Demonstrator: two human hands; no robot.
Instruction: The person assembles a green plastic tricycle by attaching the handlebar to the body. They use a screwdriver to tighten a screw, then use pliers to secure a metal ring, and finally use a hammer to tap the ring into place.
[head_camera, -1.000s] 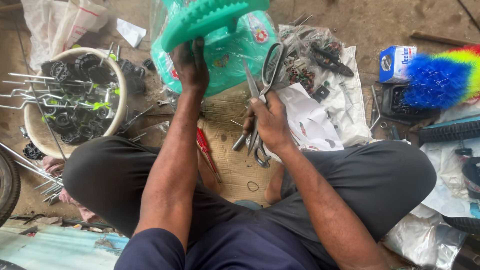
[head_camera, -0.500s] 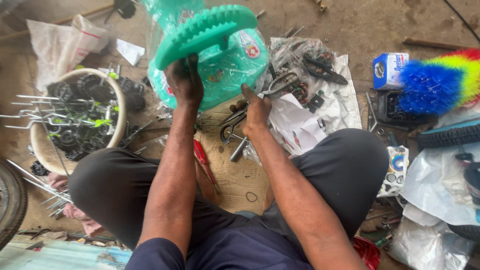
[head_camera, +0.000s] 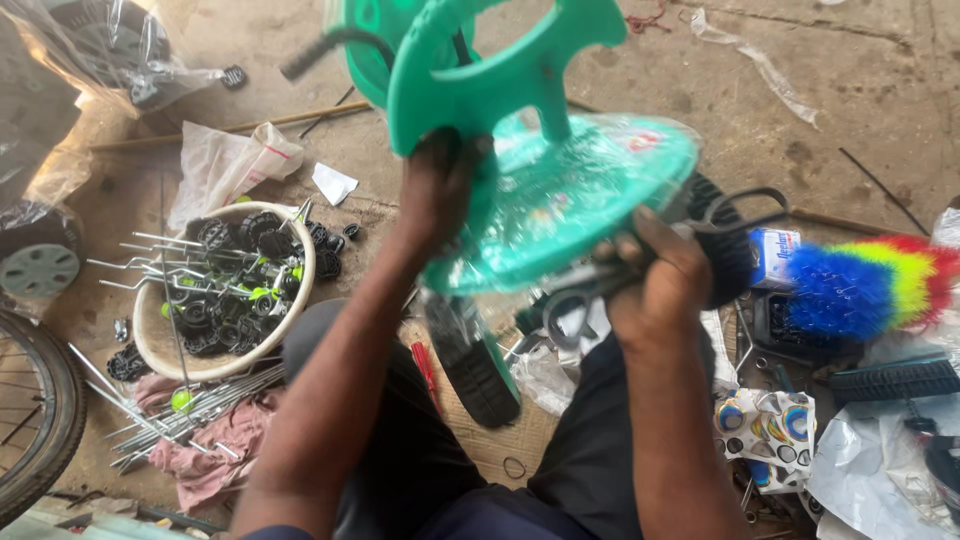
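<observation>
The person sat on the floor (head_camera: 860, 90) and held a green plastic toy-vehicle body (head_camera: 540, 170), partly wrapped in clear film, lifted in the upper middle of the frame. The left hand (head_camera: 438, 195) gripped it from below, fingers curled tight around the green frame where a post met the round wrapped part. The right hand (head_camera: 660, 285), at centre right, was closed around a bunch of metal tools (head_camera: 570, 300), scissors or pliers by the look of them, with one black loop handle (head_camera: 740, 210) sticking out toward the right; the same hand pressed against the underside of the green body. A black wheel (head_camera: 475, 365) hung below the body, just above the person's lap.

At centre left lay a round cream basin (head_camera: 155, 350) full of small black wheels and bent metal rods, with more loose rods (head_camera: 190, 410) and a pink cloth (head_camera: 215, 465) beside it. A bicycle tyre (head_camera: 45, 420) showed at the lower left edge. At the right lay a rainbow-coloured brush (head_camera: 870, 285) and a small blue and white box (head_camera: 772, 255).

The work looked like assembly of the toy, at the stage of turning the body over to reach its underside. Any further handling would call for a steady left-hand grip and one tool sorted out from the bunch.
</observation>
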